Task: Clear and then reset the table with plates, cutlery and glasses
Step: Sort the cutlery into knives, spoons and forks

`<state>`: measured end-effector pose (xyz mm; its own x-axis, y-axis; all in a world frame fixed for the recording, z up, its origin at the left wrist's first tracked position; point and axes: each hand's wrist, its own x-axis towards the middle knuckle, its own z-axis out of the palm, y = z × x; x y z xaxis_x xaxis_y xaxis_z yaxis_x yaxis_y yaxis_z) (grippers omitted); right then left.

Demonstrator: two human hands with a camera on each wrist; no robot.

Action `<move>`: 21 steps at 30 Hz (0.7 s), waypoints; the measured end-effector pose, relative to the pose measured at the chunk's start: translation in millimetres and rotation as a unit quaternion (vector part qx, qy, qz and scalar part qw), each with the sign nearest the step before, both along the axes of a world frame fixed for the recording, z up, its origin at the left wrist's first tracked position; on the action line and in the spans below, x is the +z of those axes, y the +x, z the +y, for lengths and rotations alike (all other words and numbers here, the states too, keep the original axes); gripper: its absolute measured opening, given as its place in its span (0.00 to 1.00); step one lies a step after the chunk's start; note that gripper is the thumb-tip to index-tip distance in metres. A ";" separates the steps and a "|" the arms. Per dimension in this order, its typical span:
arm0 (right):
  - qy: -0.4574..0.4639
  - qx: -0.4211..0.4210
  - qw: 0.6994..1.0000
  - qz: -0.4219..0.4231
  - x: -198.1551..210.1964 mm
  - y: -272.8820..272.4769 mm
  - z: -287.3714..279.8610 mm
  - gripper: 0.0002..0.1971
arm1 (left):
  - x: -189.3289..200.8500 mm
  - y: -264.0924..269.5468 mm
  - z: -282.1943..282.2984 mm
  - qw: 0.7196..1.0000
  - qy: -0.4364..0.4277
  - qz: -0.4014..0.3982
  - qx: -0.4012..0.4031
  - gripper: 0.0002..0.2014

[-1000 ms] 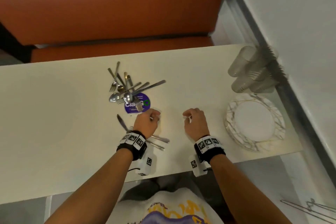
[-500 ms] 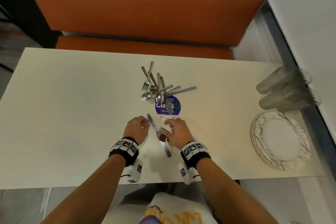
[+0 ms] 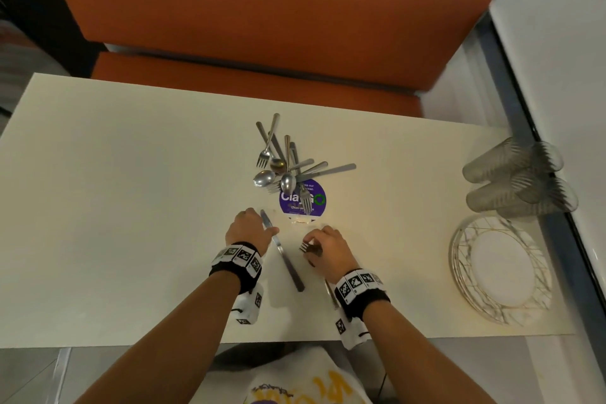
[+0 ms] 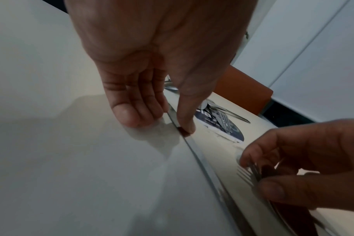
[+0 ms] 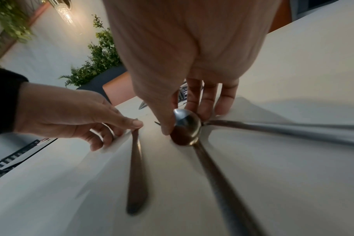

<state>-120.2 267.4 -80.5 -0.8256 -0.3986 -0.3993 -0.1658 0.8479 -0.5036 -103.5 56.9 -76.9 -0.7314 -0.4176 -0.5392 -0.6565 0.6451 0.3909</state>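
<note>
A table knife lies on the cream table near its front edge. My left hand pinches the blade between thumb and curled fingers. Just right of it, my right hand pinches a spoon by its bowl together with a fork; the handles trail back under my wrist. A pile of several forks, spoons and knives lies beyond both hands. Clear ribbed glasses lie on their sides at the far right, with stacked white plates in front of them.
A round purple sticker is on the table under the near end of the pile. An orange bench seat runs along the far side. A white wall with a dark sill borders the table's right edge.
My right hand has come left to the fork and spoon, taken them and drawn them right of the knife. My left hand has shifted onto the knife blade.
</note>
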 end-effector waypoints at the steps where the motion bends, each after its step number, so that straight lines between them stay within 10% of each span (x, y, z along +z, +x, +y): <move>1: -0.007 -0.007 1.000 -0.003 0.0 -1.9 2.6 0.14 | 1.0 -0.6 -0.8 1.000 0.006 0.001 0.009 0.26; 13: -0.056 -0.041 0.998 -0.002 4.5 -17.8 -4.3 0.12 | 15.5 5.7 4.7 0.997 0.002 0.073 -0.012 0.11; 21: -0.072 -0.020 0.997 0.032 13.1 -24.7 -42.0 0.10 | 14.4 5.9 -1.3 0.994 -0.007 0.031 -0.106 0.18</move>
<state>-144.9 225.4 -67.5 -0.8639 -0.4141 -0.2867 -0.1683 0.7738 -0.6107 -97.5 55.5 -62.5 -0.8353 -0.2572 -0.4858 -0.4799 0.7722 0.4163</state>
